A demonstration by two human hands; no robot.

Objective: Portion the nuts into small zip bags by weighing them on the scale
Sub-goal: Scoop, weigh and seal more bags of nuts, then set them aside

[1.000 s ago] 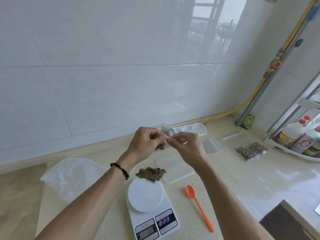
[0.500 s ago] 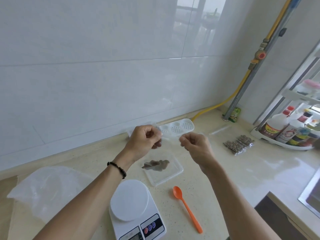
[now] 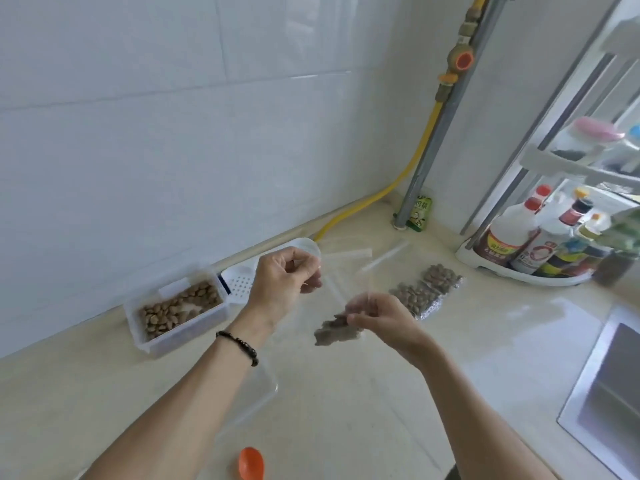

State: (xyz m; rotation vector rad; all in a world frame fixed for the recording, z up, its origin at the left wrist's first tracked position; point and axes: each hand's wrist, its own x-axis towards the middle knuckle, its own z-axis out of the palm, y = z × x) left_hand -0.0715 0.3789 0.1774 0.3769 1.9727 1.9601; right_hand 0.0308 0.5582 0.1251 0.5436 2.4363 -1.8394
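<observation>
- Left hand raised, fingers curled, pinching top edge of clear bag.
- Right hand pinching bag's other side; nuts inside, above bench.
- Tub of nuts by wall.
- 2 filled bags right, on bench.

I note glossy white wall tiles reflecting daylight, a beige stone desk, a yellow hose beside a grey corner pipe, and a steel sink at right.
</observation>
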